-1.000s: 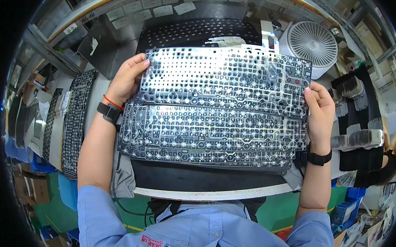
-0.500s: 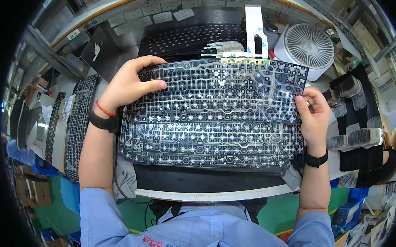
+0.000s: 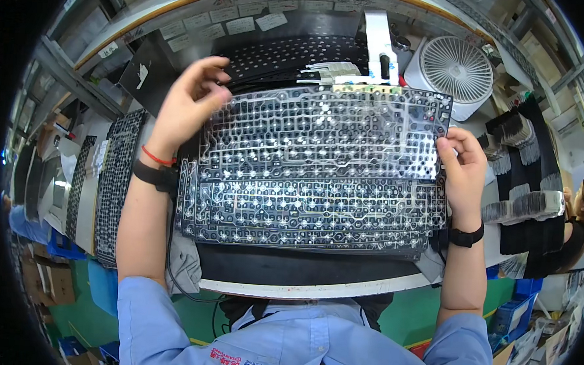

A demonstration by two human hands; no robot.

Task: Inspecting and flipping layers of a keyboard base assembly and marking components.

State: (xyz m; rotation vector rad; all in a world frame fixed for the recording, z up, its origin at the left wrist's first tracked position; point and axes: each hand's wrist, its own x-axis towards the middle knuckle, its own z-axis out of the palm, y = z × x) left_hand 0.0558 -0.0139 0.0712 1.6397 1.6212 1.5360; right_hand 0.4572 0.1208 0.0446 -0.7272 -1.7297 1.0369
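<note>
two bare hands work at a see-through keyboard circuit sheet (image 3: pixel 321 134), patterned with small dark key shapes. its long edges run left to right, and its near edge overlaps a stack of similar sheets (image 3: pixel 317 207). the right hand (image 3: pixel 464 168) pinches the sheet's right edge between thumb and curled fingers, with hardly any gap. the left hand (image 3: pixel 185 107) is at the far left corner, thumb and fingers parted with space between them; whether the thumb touches the sheet, i cannot tell. past the far edge, right of centre, stands a white flat strip (image 3: pixel 379 38). a white fan (image 3: pixel 456 69) is just beyond the far right corner, so room there is tight. nearest the wearer, a band of black mat (image 3: pixel 314 268) separates the stack from the worktop's (image 3: pixel 299 292) pale, curving front edge. more dotted sheets (image 3: pixel 117 186) lie left of the left forearm.
</note>
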